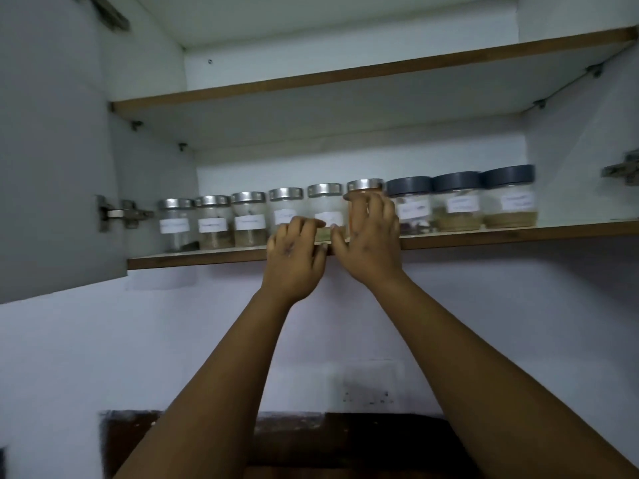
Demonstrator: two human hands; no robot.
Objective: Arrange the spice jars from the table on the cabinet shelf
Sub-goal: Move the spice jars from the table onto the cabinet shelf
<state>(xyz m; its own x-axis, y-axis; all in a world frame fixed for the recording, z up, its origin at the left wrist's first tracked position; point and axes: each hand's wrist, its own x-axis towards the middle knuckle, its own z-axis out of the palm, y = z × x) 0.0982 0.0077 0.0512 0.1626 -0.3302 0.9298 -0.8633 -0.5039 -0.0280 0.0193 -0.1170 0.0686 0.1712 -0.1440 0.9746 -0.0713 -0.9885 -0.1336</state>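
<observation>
A row of labelled spice jars stands on the lower cabinet shelf (518,233). Several have silver lids, such as the leftmost jar (174,223), and three at the right have dark grey lids, the last being (508,198). My right hand (370,240) is wrapped around the silver-lidded jar (365,186) next to the grey-lidded ones; only its lid shows above my fingers. My left hand (295,254) rests at the shelf's front edge with its fingertips touching the neighbouring silver-lidded jar (325,205), fingers spread and not closed around it.
The upper shelf (345,76) shows only its underside. The cabinet door (52,150) hangs open at the left, with hinges (117,213) beside the leftmost jar. Another hinge (622,169) sits on the right wall. A dark wooden surface (345,440) lies far below.
</observation>
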